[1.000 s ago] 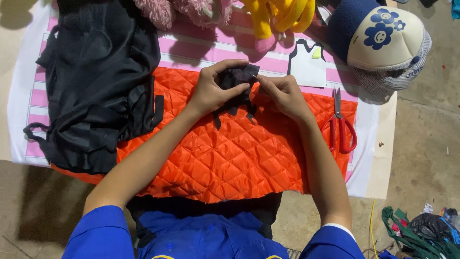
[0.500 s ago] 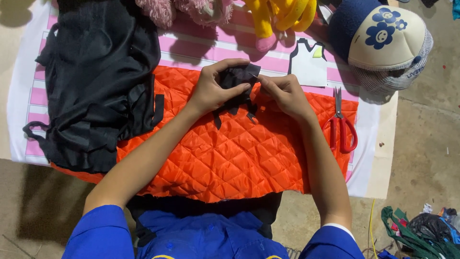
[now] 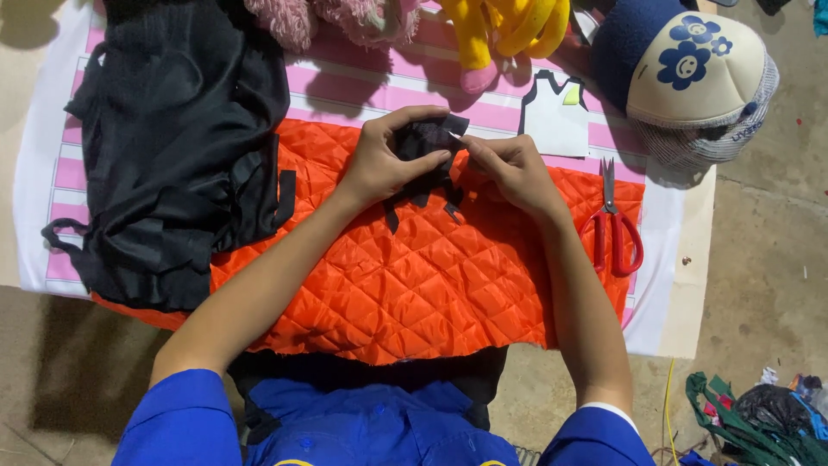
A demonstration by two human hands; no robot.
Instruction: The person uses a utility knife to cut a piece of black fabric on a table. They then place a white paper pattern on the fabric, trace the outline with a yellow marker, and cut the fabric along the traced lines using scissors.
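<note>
Small black fabric piece [image 3: 424, 147], pinched by both hands, left hand [image 3: 390, 162] clasped round it, right hand [image 3: 509, 169] gripping its edge, above orange quilted fabric [image 3: 414, 276]; red-handled scissors [image 3: 614, 226] nearby.

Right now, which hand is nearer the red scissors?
Right. The right hand is beside the red scissors, which lie just past its wrist on the orange quilt. The left hand is farther off, pinching the black fabric piece.

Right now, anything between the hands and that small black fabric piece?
Nothing visible. The left hand and right hand both already pinch the small black fabric piece directly, above the orange quilted fabric. The red scissors lie off to the right, apart.
</note>
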